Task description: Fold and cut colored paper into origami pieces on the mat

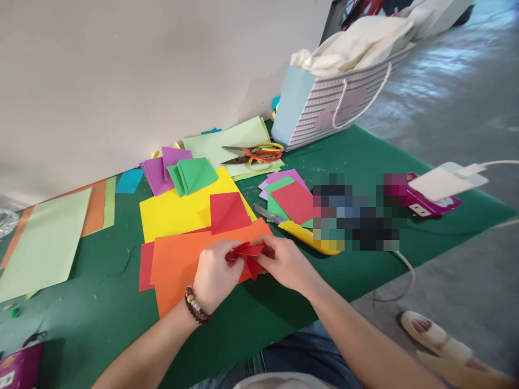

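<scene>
Between my two hands is a small piece of red paper (253,250), partly folded with flaps standing up. My left hand (217,270) pinches its left side, and my right hand (286,259) grips its right edge with thumb and fingers. Both hands are over an orange sheet (178,265), which overlaps a yellow sheet (162,216). A folded red square (230,212) lies just beyond my fingers. Close to my right hand rests a yellow utility knife (310,236) with its blade out. Folded green squares (198,175) and purple squares (156,175) sit farther back.
Scissors (253,154) lie on pale green sheets (227,135) near the wall. A striped gift bag (340,97) stands at the back right. Red and green paper (294,200), a white charger (446,181) on a magenta box (438,207), and left-side pale sheets (48,243) occupy the green table (121,313).
</scene>
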`<state>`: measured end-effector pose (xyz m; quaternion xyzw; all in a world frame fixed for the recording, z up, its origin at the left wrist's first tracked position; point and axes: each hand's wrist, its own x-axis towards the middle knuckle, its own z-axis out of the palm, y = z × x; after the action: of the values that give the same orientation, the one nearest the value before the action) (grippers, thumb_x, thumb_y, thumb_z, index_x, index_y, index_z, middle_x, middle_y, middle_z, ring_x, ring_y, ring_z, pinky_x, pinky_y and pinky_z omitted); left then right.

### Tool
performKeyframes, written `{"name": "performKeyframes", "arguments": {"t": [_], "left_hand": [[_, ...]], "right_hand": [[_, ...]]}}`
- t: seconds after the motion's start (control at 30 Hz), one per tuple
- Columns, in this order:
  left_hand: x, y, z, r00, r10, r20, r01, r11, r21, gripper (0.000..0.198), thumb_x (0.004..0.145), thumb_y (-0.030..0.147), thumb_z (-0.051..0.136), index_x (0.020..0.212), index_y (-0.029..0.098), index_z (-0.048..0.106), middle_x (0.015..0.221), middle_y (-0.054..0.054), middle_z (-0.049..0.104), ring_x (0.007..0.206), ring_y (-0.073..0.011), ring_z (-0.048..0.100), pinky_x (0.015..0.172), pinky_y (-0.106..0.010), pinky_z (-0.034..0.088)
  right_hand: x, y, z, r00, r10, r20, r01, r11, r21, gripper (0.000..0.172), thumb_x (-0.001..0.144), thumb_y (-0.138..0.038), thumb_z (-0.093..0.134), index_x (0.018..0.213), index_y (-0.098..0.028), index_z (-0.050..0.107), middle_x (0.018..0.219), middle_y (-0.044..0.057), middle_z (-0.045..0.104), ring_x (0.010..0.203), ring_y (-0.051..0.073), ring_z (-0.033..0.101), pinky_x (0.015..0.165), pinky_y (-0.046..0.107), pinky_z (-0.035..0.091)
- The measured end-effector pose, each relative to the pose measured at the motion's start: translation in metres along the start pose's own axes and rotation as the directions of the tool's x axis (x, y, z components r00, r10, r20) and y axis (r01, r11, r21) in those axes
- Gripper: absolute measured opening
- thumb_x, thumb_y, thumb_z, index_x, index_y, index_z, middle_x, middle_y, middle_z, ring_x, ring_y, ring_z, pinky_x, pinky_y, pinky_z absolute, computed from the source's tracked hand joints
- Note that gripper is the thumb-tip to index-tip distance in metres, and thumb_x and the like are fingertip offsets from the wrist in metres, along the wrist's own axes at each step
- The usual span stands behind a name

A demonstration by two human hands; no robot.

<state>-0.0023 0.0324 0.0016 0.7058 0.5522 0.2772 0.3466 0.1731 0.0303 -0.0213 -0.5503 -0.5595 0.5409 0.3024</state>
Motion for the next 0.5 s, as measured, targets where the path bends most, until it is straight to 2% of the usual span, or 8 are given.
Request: {"name": "performKeyframes", "arguments": {"t": [0.17,0.33,0.5], "left_hand": [[0.003,-0.002,0.003,0.999,-0.029,-0.016,0.029,0.999,0.027,0.021,0.068,0.007,0.060,0.083,0.019,0.066,0.075,0.000,0.070,0.063,-0.0139,0.065,0.058,-0.022,0.051],[0.004,0.003,0.003,0.997,-0.057,-0.053,0.057,0.998,0.004,0.026,0.065,0.006,0.062,0.087,0.019,0.062,0.074,0.002,0.068,0.057,-0.0116,0.062,0.053,-0.020,0.049],[-0.001,0.011,0.005,0.996,-0.025,-0.080,0.024,1.000,-0.015,0.024,0.065,0.003,0.059,0.082,0.019,0.062,0.073,0.002,0.067,0.058,-0.0106,0.061,0.056,-0.020,0.048]], "right_hand": [[0.001,0.000,0.003,0.999,-0.010,0.030,0.007,0.997,0.073,0.015,0.078,-0.024,0.054,0.088,-0.021,0.064,0.069,0.001,0.067,0.062,0.018,0.067,0.057,0.029,0.054],[0.001,-0.002,0.007,1.000,-0.023,-0.021,0.024,0.998,0.050,0.004,0.071,-0.020,0.057,0.075,-0.021,0.058,0.067,-0.001,0.064,0.062,0.017,0.063,0.056,0.027,0.049],[0.006,0.000,0.010,0.999,-0.021,-0.032,0.024,0.996,0.083,0.013,0.068,-0.023,0.062,0.071,-0.022,0.050,0.064,-0.004,0.058,0.060,0.015,0.059,0.056,0.027,0.047]]}}
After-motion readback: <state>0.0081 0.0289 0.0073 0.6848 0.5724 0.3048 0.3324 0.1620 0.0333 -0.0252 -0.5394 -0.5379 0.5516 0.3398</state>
